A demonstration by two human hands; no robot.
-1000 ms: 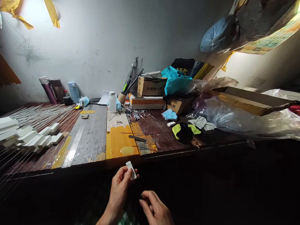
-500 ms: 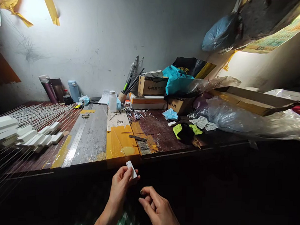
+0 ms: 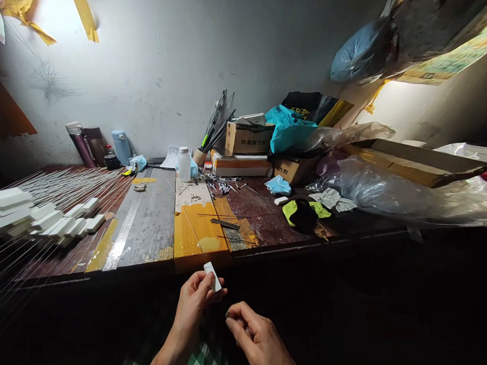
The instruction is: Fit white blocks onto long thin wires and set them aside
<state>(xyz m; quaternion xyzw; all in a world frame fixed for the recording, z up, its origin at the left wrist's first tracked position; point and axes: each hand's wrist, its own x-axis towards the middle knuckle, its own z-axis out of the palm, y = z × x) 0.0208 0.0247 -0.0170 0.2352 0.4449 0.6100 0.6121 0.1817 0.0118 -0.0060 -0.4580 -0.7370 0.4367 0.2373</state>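
Observation:
Between the thumb and fingers of my left hand is a small white rectangular block, tilted, just in front of the table edge. From the block's upper end a thin rod runs up over the yellow taped strip; its far part is faint. My right hand is lower and to the right, thumb and forefinger pinched together. A short dark piece of thin rod shows between the block and those fingertips. The other fingers of that hand are curled. A wet, pale yellow puddle lies on the tape beyond the block.
At the left, many white blocks with long thin rods are stacked, some jutting past the edge. A flat dark metal strip and a white bottle are ahead. Cardboard boxes, plastic bags and a yellow-black cloth occupy the right.
My right thumb and forefinger have closed together, and a dark bit of rod now shows beside them. The left hand keeps its hold on the block. The view has shifted slightly.

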